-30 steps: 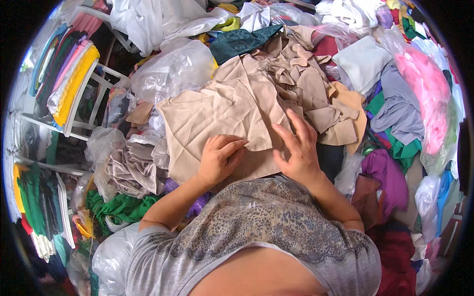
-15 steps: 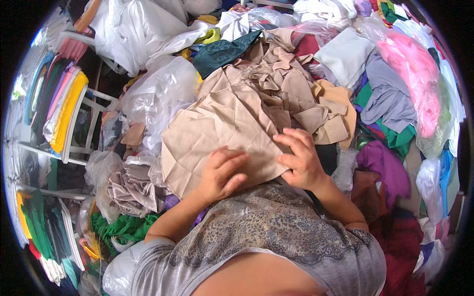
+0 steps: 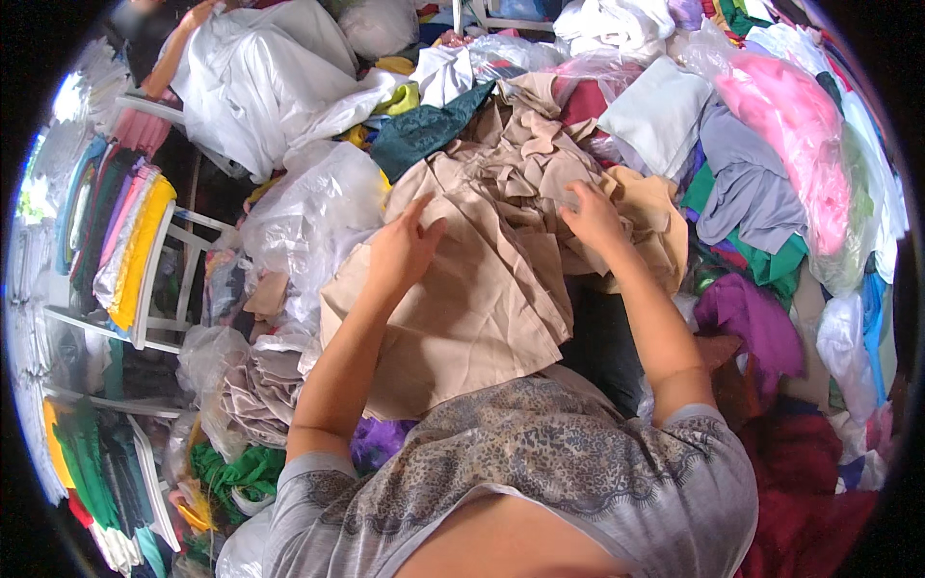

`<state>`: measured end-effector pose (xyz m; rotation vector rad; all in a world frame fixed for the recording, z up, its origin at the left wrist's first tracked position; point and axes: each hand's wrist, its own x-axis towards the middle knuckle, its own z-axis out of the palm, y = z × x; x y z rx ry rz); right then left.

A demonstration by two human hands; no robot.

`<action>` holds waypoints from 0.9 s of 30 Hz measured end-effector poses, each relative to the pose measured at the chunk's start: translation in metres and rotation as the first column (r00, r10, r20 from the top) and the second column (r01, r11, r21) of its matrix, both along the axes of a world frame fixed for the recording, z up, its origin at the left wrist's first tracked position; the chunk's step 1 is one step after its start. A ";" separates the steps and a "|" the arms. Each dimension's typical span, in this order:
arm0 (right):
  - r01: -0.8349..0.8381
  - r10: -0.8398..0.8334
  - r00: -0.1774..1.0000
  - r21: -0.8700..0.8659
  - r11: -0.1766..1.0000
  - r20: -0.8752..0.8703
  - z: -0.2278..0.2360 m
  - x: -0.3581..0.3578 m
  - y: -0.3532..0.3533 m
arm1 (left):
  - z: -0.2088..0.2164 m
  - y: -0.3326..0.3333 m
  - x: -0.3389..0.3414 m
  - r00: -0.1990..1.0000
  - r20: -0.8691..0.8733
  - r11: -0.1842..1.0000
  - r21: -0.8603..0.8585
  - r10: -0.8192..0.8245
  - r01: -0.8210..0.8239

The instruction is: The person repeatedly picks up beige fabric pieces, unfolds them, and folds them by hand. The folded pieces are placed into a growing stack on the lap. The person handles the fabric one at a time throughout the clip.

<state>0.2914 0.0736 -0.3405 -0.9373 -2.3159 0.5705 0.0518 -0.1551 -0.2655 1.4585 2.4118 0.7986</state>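
A large piece of beige cloth (image 3: 462, 308) lies spread and creased in front of my body, its near edge against my shirt. My left hand (image 3: 409, 249) rests at the cloth's upper left part, thumb and fingers apart. On the other side my right hand (image 3: 592, 218) reaches to the heap of crumpled beige fabric pieces (image 3: 525, 159), fingers parted and touching or just over the folds. Neither hand visibly grips anything. More tan fabric (image 3: 655, 217) lies beyond my right wrist.
Clear plastic bags (image 3: 313, 207) and a dark teal cloth (image 3: 429, 130) border the heap on the left. White racks (image 3: 154, 279) with folded cloths stand far left. Grey (image 3: 752, 178), pink (image 3: 785, 125) and purple cloths (image 3: 747, 323) pile up on the right. Another person's arm (image 3: 173, 53) shows at the top left.
Both hands have moved away from my body, from the near part of the beige cloth to its far part and the heap. The cloth's near edge has shifted and its folds have changed.
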 end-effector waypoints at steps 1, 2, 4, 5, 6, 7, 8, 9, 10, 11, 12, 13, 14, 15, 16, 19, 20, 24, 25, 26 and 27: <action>0.021 -0.031 0.996 0.114 0.993 0.082 -0.009 -0.008 0.011 | -0.004 0.014 -0.009 0.998 0.047 0.996 -0.086 -0.029 0.033; 0.056 -0.096 0.973 0.193 0.980 0.208 -0.016 -0.011 0.019 | -0.010 0.023 -0.015 0.993 0.094 0.988 -0.132 -0.071 0.083; 0.038 -0.088 0.961 0.188 0.981 0.263 -0.025 -0.016 0.030 | -0.020 0.034 -0.024 0.977 0.091 0.971 -0.123 -0.193 0.203; 0.017 -0.066 0.957 0.174 0.985 0.283 -0.027 -0.017 0.034 | -0.023 0.039 -0.026 0.965 0.097 0.956 -0.138 -0.246 0.257; 0.000 -0.049 0.950 0.156 0.988 0.307 -0.027 -0.018 0.037 | -0.025 0.041 -0.027 0.962 0.102 0.960 -0.095 -0.253 0.263; 0.005 -0.060 0.959 0.197 0.980 0.276 -0.027 -0.018 0.039 | -0.026 0.041 -0.027 0.963 0.119 0.962 -0.096 -0.243 0.255; 0.015 -0.052 0.972 0.162 0.987 0.231 -0.025 -0.017 0.042 | -0.025 0.040 -0.025 0.967 0.137 0.967 -0.116 -0.213 0.229; 0.021 -0.044 0.982 0.124 0.992 0.186 -0.023 -0.017 0.045 | -0.021 0.038 -0.023 0.971 0.132 0.975 -0.083 -0.197 0.209; 0.024 -0.035 0.989 0.081 0.996 0.141 -0.021 -0.016 0.047 | -0.017 0.036 -0.020 0.979 0.117 0.982 -0.064 -0.167 0.175; 0.030 -0.030 0.994 0.007 1.000 0.107 -0.018 -0.014 0.049 | -0.013 0.033 -0.016 0.986 0.102 0.989 -0.053 -0.129 0.135; 0.032 -0.027 0.997 -0.064 0.997 0.073 -0.015 -0.012 0.052 | -0.007 0.032 -0.012 0.992 0.080 0.995 -0.023 -0.099 0.101; 0.031 -0.026 0.999 -0.131 0.991 0.036 -0.010 -0.010 0.056 | 0.000 0.029 -0.009 0.993 0.063 0.995 0.003 -0.104 0.104; 0.024 -0.020 0.999 -0.165 0.986 0.027 -0.005 -0.007 0.060 | 0.006 0.026 -0.005 0.992 0.041 0.992 0.046 -0.115 0.113; 0.016 -0.014 1.000 -0.198 0.980 0.015 0.000 -0.005 0.064 | 0.012 0.024 -0.002 0.991 0.007 0.985 0.115 -0.132 0.130; 0.019 -0.017 1.000 -0.235 0.972 0.008 0.005 -0.003 0.066 | 0.017 0.023 0.001 0.990 0.014 0.984 0.107 -0.143 0.140; -0.035 0.018 0.997 -0.244 0.969 -0.071 0.020 0.004 0.073 | 0.025 0.023 0.011 0.980 -0.005 0.966 0.164 -0.200 0.198; -0.043 0.023 0.996 -0.237 0.971 -0.088 0.024 0.005 0.075 | 0.024 0.021 0.016 0.975 -0.016 0.957 0.189 -0.220 0.219; -0.013 -0.013 0.987 -0.157 0.987 -0.159 0.039 0.012 0.079 | 0.004 0.002 0.042 0.877 -0.338 0.913 0.104 -0.341 0.395; -0.012 -0.016 0.984 -0.161 0.987 -0.175 0.043 0.014 0.081 | -0.003 -0.008 0.048 0.873 -0.270 0.908 -0.013 -0.405 0.418; -0.007 -0.025 0.982 -0.166 0.986 -0.186 0.049 0.015 0.083 | -0.012 -0.017 0.056 0.841 -0.310 0.895 -0.096 -0.444 0.437; 0.006 -0.039 0.980 -0.171 0.985 -0.193 0.055 0.016 0.084 | -0.021 -0.025 0.063 0.804 -0.354 0.878 -0.170 -0.477 0.447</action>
